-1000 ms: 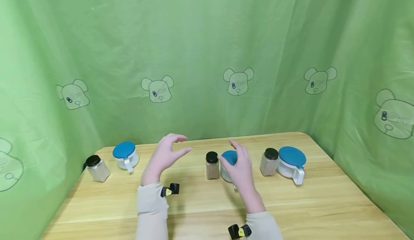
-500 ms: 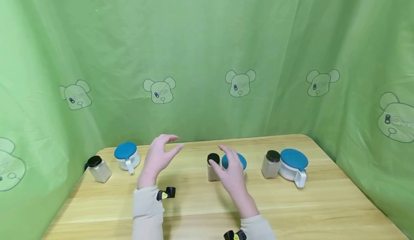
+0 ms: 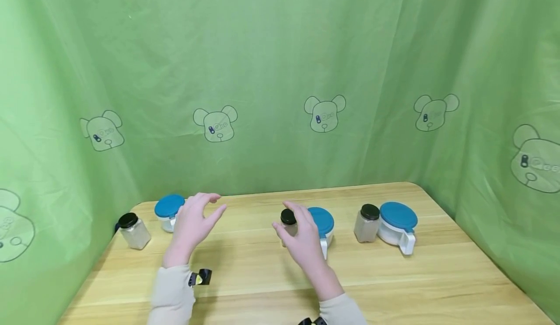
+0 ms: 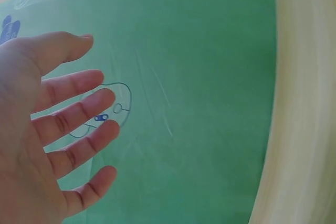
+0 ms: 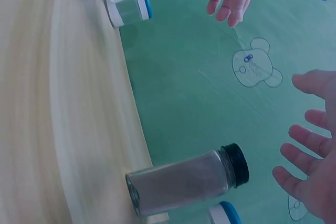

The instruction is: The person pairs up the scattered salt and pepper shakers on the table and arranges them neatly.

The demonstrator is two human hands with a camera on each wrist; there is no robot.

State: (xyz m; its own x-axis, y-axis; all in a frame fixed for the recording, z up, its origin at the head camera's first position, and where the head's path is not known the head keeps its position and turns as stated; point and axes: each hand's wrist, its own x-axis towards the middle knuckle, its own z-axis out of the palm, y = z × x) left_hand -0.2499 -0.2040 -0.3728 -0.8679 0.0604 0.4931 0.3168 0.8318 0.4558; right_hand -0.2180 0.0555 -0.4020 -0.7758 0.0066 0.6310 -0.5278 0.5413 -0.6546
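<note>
My left hand point(image 3: 190, 225) hovers over the table, empty, its fingers and thumb apart in a loose C. In the head view it overlaps the left blue-lidded pot point(image 3: 169, 205). My right hand point(image 3: 301, 240) is also raised and empty, with spread fingers, and partly covers the middle black-capped jar point(image 3: 288, 216). A blue-lidded pot point(image 3: 323, 221) with a white handle stands just right of that jar. In the right wrist view, the jar point(image 5: 181, 182) shows clear walls and light brown contents, apart from the fingertips point(image 5: 286, 174).
At the left table edge stands another black-capped jar point(image 3: 134, 231). Toward the right, a third jar point(image 3: 366, 224) stands beside a larger blue-lidded pot point(image 3: 397, 218). A green curtain point(image 3: 271, 159) with bear-head outlines hangs behind and beside the wooden table point(image 3: 428, 286).
My left hand has moved left and slightly nearer, now overlapping the left pot. My right hand has shifted left, from before the middle pot to before the middle jar. The jars and pots stay put.
</note>
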